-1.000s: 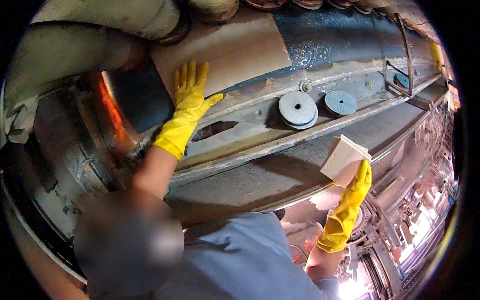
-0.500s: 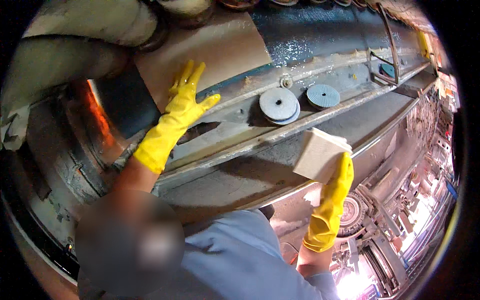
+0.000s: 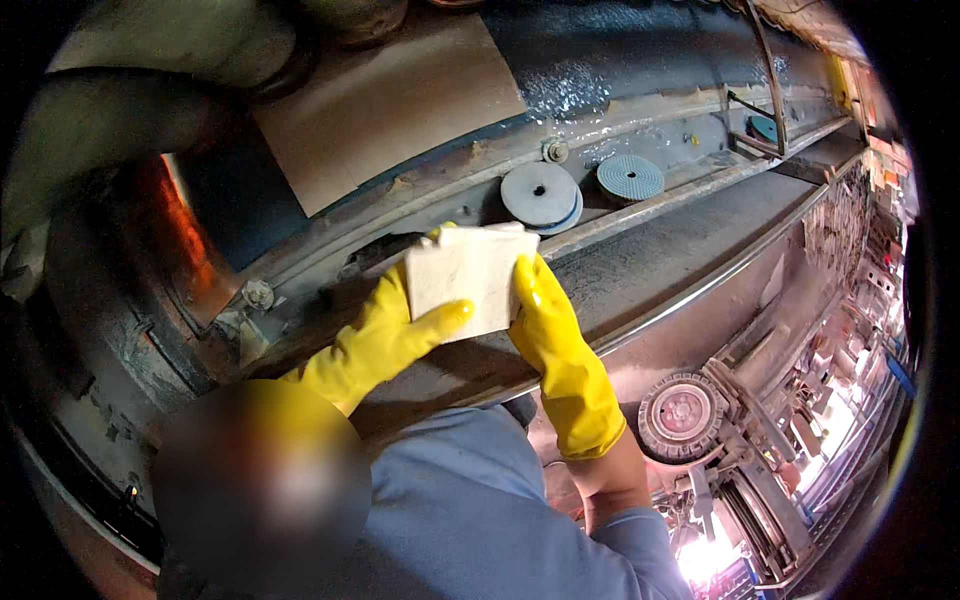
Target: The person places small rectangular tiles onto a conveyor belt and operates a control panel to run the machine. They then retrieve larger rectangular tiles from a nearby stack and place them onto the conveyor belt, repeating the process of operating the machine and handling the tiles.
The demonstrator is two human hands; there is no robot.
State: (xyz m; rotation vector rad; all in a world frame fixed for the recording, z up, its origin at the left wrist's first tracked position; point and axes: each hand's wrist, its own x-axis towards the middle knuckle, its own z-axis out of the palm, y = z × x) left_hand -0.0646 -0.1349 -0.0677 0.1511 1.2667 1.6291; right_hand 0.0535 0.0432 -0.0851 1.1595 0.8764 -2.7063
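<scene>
Both gloved hands, left hand (image 3: 375,340) and right hand (image 3: 550,330), clamp a pale stone block (image 3: 465,280) above the grimy machine ledge (image 3: 640,260). Wet gloves could let it slip onto the 2 grinding discs (image 3: 540,193).

Both hands (yellow-gloved) grip a pale pad (image 3: 468,280) — above grey discs (image 3: 540,193).

Left hand (image 3: 385,335) fingers hidden behind pale square pad (image 3: 465,280); left forearm lost in blur; far-right blue disc (image 3: 765,127) partly hidden behind bracket.
</scene>
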